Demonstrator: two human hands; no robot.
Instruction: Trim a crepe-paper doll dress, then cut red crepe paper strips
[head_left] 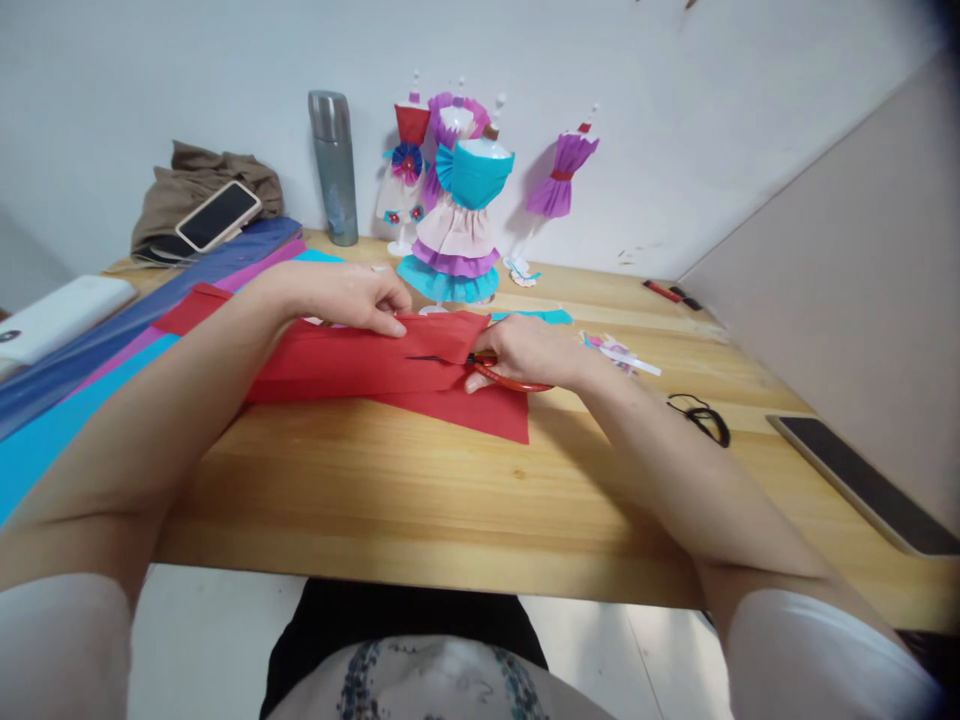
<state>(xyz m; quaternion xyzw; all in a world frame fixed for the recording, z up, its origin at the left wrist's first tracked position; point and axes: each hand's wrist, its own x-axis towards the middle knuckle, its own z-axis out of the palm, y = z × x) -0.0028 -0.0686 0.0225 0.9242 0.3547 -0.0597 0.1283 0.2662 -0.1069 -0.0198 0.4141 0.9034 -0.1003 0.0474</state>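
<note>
Red crepe-like paper [337, 365] lies folded across the wooden table in front of me. My left hand [367, 298] pinches its upper edge between thumb and fingers. My right hand [521, 350] is closed around red-handled scissors [517, 382], at the paper's right end. The dark blades point left and lie along the red paper, with a flap of it above them. A loose corner of red paper spreads out below, toward the table's front.
Small dress forms in paper dresses [480, 180] stand behind my hands, beside a grey bottle [336, 170]. A phone [219, 216] rests on brown cloth at left. Blue paper [45, 440] lies at left; scraps [622, 354], a black cord [705, 420] and a tablet [870, 485] lie at right.
</note>
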